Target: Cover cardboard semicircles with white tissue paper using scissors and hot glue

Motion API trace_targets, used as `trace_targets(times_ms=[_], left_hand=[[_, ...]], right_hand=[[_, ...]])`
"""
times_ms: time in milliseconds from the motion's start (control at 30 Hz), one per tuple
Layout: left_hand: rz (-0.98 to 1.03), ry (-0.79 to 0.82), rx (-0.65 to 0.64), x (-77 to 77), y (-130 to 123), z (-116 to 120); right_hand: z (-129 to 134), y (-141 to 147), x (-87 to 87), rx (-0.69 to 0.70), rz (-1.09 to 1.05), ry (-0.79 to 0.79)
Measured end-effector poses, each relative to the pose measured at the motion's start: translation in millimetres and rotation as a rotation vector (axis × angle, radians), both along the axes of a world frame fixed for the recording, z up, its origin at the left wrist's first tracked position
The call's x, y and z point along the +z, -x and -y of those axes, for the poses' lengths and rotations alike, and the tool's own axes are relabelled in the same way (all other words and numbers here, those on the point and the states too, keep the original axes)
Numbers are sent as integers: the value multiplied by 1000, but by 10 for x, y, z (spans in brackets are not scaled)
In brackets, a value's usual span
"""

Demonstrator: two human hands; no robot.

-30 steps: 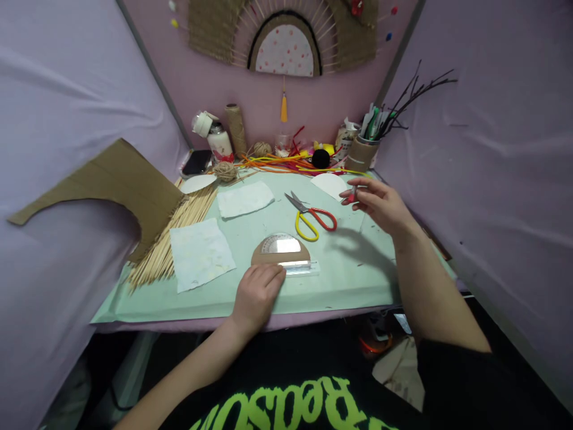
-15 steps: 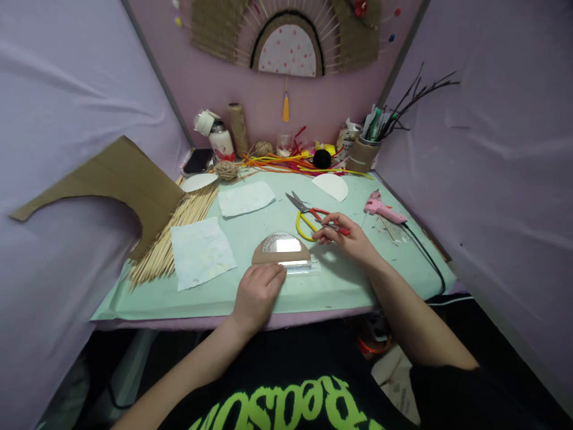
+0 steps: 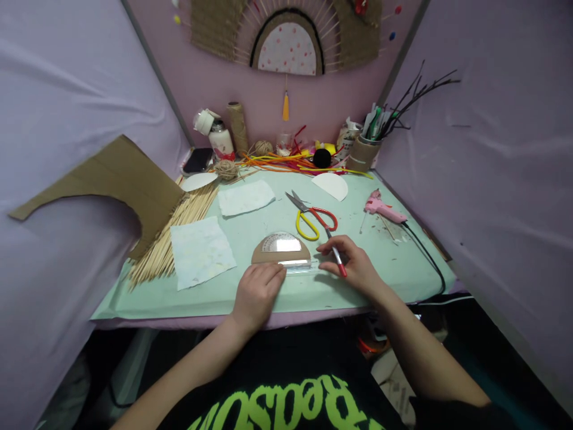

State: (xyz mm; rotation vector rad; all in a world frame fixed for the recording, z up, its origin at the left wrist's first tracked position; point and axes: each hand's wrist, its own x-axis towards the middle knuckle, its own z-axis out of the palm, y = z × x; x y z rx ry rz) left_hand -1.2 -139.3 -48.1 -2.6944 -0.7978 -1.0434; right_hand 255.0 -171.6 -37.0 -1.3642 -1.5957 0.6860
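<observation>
A brown half-round piece of cardboard lies in front of me, with a clear protractor on it. Along its straight lower edge is a clear plastic ruler. My left hand presses down on the ruler's left end, fingers together, hiding that part. At the other end, my right hand has thumb and index finger apart close to the ruler. A red-ended pen is tucked across its fingers. Just beyond lie scissors with one yellow and one red handle, blades slightly parted.
Two pale handmade paper sheets and a bundle of thin sticks lie left, under a curved cardboard piece. A pink glue gun with a black cord lies right. Twine balls, coloured stems and a brush holder line the back.
My right hand has come down and nearer, from the scissors' handles to the ruler's right end. The pen has swung from nearly level to steeply slanted. My left hand stays put.
</observation>
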Motion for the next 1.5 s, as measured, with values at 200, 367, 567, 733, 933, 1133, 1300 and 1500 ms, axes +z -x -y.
trace_targets(times_ms=[200,367,567,733,933,1133,1300,1500], left_hand=[[1,-1,-5,2,1,-3],[1,0,3,7,-1,2],[9,-2,3,7,-2,0],[10,-10,5,-5,-3,-4],[4,-28,5,-26,-5,3],[-31,-59,10,-6,-2,-1],[-36,-73,24,9,-6,10],[-35,-72,74,10,-11,34]], right_hand=[[98,128,1,-8,216,-18],[112,180,-6,-34,208,-12],[96,175,-21,-40,189,6],[95,174,-14,-36,178,14],[97,178,8,-28,185,24],[91,173,-17,-29,189,12],[90,172,-29,-29,181,12],[92,176,-19,-31,188,12]])
